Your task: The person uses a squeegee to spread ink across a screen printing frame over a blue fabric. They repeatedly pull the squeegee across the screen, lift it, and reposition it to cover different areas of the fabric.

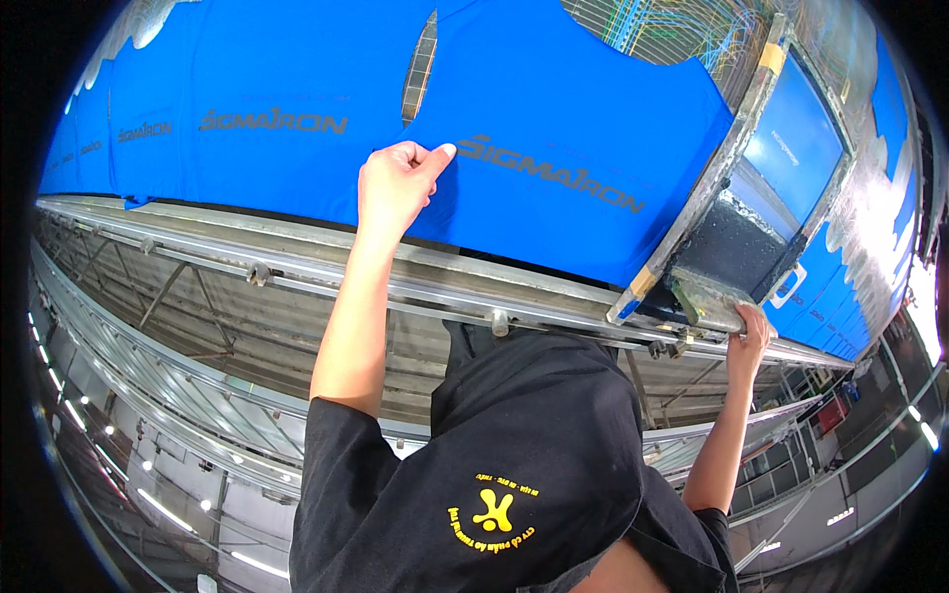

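Observation:
My left hand (400,186) is closed in a pinch over blue cut fabric, beside the narrow gap between two pieces. Whether cloth is caught between its fingertips is hidden. The nearest blue fabric piece (573,128), with dark lettering, lies flat to the right of that hand. Farther right, a screen-printing frame (689,173) with worn, taped bars stands across the long table. Inside its near end is dark ink and a stained squeegee (704,300). My right hand (753,334) is closed round the squeegee's near end, low by the table edge.
More printed blue pieces (267,69) run along the table to the left, others beyond the frame at right. A metal rail (425,290) with stops follows the table's near edge, close to my body. Bare table with coloured ink lines (682,30) shows at the top.

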{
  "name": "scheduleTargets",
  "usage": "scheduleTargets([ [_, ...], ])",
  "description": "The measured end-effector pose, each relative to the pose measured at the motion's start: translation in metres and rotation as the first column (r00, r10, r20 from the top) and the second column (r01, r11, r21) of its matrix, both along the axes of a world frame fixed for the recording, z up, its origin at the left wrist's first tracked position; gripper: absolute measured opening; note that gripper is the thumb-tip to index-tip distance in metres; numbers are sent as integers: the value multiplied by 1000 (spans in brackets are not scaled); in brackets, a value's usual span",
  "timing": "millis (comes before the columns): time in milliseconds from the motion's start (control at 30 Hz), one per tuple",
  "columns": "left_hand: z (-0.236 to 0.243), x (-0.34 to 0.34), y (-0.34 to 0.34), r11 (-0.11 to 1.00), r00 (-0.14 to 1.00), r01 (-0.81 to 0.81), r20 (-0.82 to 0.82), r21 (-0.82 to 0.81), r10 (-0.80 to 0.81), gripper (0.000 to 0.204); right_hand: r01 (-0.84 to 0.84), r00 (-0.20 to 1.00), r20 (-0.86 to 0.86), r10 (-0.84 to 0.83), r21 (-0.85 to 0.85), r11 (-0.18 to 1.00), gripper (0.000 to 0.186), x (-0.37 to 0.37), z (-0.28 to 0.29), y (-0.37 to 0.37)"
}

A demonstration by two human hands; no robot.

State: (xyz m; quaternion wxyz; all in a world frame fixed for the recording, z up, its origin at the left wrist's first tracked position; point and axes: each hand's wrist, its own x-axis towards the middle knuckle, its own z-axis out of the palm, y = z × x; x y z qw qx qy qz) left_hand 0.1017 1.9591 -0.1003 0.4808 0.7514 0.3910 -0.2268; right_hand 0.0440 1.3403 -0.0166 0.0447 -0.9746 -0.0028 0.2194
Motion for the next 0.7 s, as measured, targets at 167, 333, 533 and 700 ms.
scheduleTargets([
  [167,-3,-16,18,934,949,-280,83,-223,304,35,3,1000,14,-3,2,1000,61,0,0,3],
  [333,1,-22,13,978,976,-141,145,-155,163,30,20,1000,-1,-20,5,1000,60,0,0,1],
  [533,-8,-22,0,997,973,20,229,79,-38,21,33,999,-12,-33,-10,999,59,1,1,3],
  [700,4,-3,-2,967,982,89,140,241,-126,24,29,1000,9,-29,-9,1000,61,2,3,8],
])
